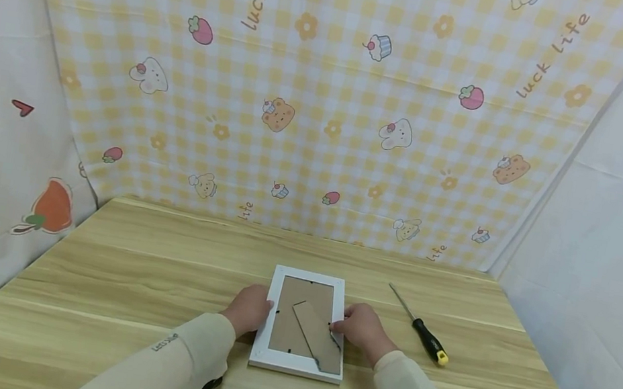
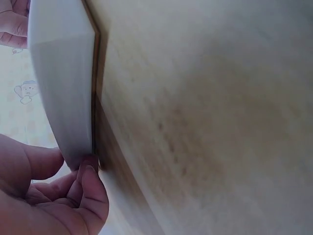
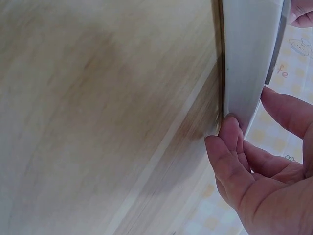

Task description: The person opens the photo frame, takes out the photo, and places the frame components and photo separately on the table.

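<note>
A white picture frame (image 1: 262, 336) lies back side up on the wooden table, its brown backing board (image 1: 286, 326) facing me. An easel stand (image 1: 318, 340) lies slanted across that board, and small dark tabs show along the board's edges. My left hand (image 1: 248, 308) grips the frame's left edge, with the thumb on top and fingertips at the lower edge in the left wrist view. On the opposite side, my right hand (image 1: 362, 327) pinches the right edge the same way, its thumb close to the stand.
A screwdriver (image 1: 428, 339) with a black and yellow handle lies to the right of my right hand, its tip pointing away. Behind the table (image 1: 165, 266) hangs a yellow checked cloth (image 1: 316, 86). White cloths close off the left and right sides.
</note>
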The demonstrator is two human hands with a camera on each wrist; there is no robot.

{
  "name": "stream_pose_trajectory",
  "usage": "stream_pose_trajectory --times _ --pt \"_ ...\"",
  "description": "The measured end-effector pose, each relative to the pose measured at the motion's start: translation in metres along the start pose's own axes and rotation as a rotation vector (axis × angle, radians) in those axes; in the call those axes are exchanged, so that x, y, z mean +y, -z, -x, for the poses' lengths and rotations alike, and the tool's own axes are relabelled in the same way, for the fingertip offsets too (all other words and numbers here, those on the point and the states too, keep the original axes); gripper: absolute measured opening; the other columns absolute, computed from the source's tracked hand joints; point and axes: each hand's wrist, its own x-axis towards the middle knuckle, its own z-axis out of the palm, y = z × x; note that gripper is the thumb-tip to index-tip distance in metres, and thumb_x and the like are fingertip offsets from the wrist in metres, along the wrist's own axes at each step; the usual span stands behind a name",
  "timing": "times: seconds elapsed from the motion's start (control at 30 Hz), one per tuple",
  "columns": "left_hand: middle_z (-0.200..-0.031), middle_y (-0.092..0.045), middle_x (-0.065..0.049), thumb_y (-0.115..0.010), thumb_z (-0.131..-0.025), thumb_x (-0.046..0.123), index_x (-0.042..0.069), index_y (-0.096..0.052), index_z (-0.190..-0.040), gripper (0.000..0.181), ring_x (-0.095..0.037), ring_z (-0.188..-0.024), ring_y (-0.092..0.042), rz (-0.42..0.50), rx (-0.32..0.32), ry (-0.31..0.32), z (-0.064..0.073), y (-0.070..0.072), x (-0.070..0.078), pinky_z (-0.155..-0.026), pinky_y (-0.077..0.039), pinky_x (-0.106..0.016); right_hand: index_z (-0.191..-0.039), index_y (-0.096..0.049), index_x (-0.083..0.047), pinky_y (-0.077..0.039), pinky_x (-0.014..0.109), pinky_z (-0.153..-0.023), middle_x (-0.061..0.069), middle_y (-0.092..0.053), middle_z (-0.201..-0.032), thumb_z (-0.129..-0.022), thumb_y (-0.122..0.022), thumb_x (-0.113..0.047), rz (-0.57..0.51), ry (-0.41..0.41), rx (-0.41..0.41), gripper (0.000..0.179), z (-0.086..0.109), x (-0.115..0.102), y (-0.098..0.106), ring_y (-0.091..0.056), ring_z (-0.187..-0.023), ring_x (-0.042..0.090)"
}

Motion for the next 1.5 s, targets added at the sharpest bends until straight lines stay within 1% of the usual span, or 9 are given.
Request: stream_pose_trajectory --times 0.07,0.2,0.33,0.43,0.57,0.7,0.87,0.97,1.5 --pt "-0.079 -0.059 -0.014 -0.052 -0.096 0.006 -0.01 -0.06 -0.089 0.019 -0.024 -0.072 -0.053 0.011 -0.004 0.007 -0.001 -0.001 -0.001 -0.077 -0.05 -0.041 -0.081 -0.07 0.003 -0.039 0.025 -0.06 0.001 -0.06 -0.072 -0.078 -0.074 -0.005 0.002 0.002 -0.002 0.01 0.0 0.0 0.001 -0.049 -0.068 0.015" --pt "-0.073 -0.056 -0.008 -0.051 -0.097 0.008 -0.004 -0.06 -0.083 0.02 -0.02 -0.067 -0.051 0.078 -0.027 0.025 0.0 -0.002 -0.005 -0.066 -0.047 -0.034 -0.079 -0.07 0.0 -0.037 0.025 -0.059 -0.001 -0.055 -0.068 -0.079 -0.073 -0.007 -0.005 0.005 -0.012 0.008 0.003 0.0 0.002 -0.047 -0.066 0.014" --pt "-0.065 -0.048 -0.003 -0.053 -0.096 0.01 0.003 -0.055 -0.072 0.025 -0.016 -0.061 -0.046 0.105 -0.051 0.014 0.006 0.001 -0.01 -0.056 -0.039 -0.028 -0.061 -0.054 -0.006 -0.029 0.023 -0.052 -0.004 -0.039 -0.056 -0.08 -0.071 -0.006 -0.014 0.02 -0.017 0.026 0.007 0.001 0.004 -0.036 -0.055 0.011" --pt "-0.062 -0.045 -0.003 -0.056 -0.094 0.01 0.004 -0.051 -0.069 0.026 -0.016 -0.058 -0.042 0.105 -0.067 0.001 0.013 0.008 -0.011 -0.052 -0.035 -0.027 -0.06 -0.051 -0.007 -0.026 0.023 -0.05 -0.004 -0.034 -0.054 -0.082 -0.071 -0.006 -0.001 0.038 -0.029 0.029 0.012 0.003 0.007 -0.033 -0.053 0.01" --pt "-0.063 -0.046 -0.003 -0.06 -0.093 0.011 0.004 -0.053 -0.072 0.023 -0.015 -0.057 -0.043 0.081 -0.095 0.003 0.022 0.015 -0.008 -0.052 -0.035 -0.025 -0.067 -0.061 -0.005 -0.028 0.023 -0.052 -0.004 -0.039 -0.056 -0.083 -0.072 -0.007 0.013 0.06 -0.062 0.019 0.018 0.005 0.009 -0.036 -0.055 0.01" --pt "-0.06 -0.044 0.0 -0.063 -0.091 0.011 0.004 -0.054 -0.07 0.024 -0.012 -0.054 -0.04 0.05 -0.107 -0.009 0.026 0.014 -0.006 -0.049 -0.033 -0.023 -0.062 -0.058 -0.006 -0.028 0.023 -0.052 -0.005 -0.04 -0.054 -0.083 -0.072 -0.006 0.009 0.079 -0.07 0.024 0.021 0.005 0.008 -0.035 -0.055 0.01" --pt "-0.058 -0.046 0.001 -0.065 -0.089 0.007 0.003 -0.057 -0.069 0.022 -0.01 -0.052 -0.041 0.07 -0.113 -0.044 0.025 0.006 -0.008 -0.048 -0.034 -0.021 -0.069 -0.064 -0.003 -0.033 0.024 -0.053 -0.003 -0.047 -0.059 -0.082 -0.072 -0.005 0.015 0.077 -0.068 0.015 0.022 0.005 0.008 -0.04 -0.058 0.011" --pt "-0.06 -0.049 0.0 -0.065 -0.089 0.006 0.002 -0.058 -0.071 0.019 -0.011 -0.054 -0.044 0.081 -0.112 -0.043 0.024 0.002 -0.009 -0.049 -0.036 -0.022 -0.07 -0.064 -0.003 -0.033 0.024 -0.053 -0.003 -0.046 -0.059 -0.083 -0.072 -0.005 0.028 0.07 -0.068 0.015 0.021 0.005 0.007 -0.04 -0.058 0.011" --pt "-0.062 -0.049 -0.001 -0.065 -0.09 0.007 0.001 -0.06 -0.076 0.016 -0.012 -0.055 -0.043 0.118 -0.123 -0.021 0.023 0.001 -0.008 -0.05 -0.036 -0.023 -0.077 -0.068 -0.001 -0.036 0.024 -0.055 -0.001 -0.051 -0.063 -0.084 -0.071 -0.006 0.048 0.06 -0.069 0.008 0.016 0.007 0.006 -0.043 -0.061 0.012"
